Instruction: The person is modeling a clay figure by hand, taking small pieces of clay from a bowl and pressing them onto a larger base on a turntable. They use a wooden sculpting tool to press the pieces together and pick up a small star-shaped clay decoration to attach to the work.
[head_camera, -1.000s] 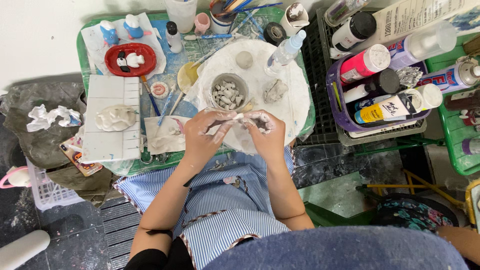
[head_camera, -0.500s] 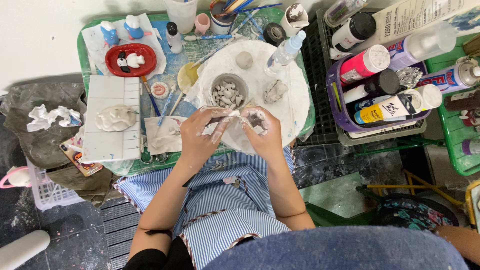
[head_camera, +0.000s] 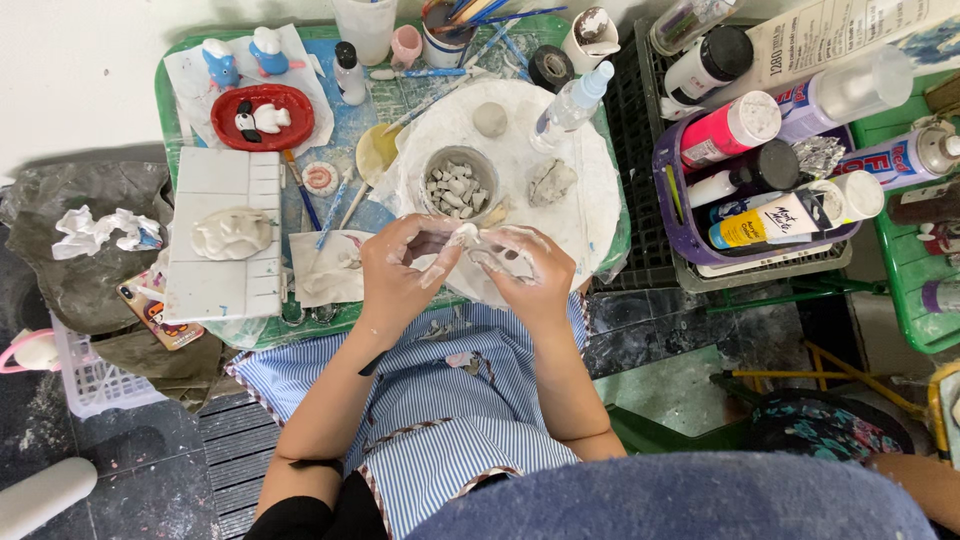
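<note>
Far left: crumpled white tissue (head_camera: 100, 230) lay on grey cloth beside the green table (head_camera: 170, 130).
Left tile: white square tile (head_camera: 222, 235) carried a flat white clay shape.
Left hand: left hand (head_camera: 395, 275) was clay-smeared, fingers curled, pinching small white clay lump (head_camera: 463, 236).
Clay lump: sat between both hands, above table's near edge.
Right hand: right hand (head_camera: 528, 275) had fingers bent, touching the same lump.
Behind: grey cup of clay bits (head_camera: 457, 183) stood on white round board (head_camera: 590, 200).
Right: purple basket (head_camera: 668, 190) held paint bottles.
</note>
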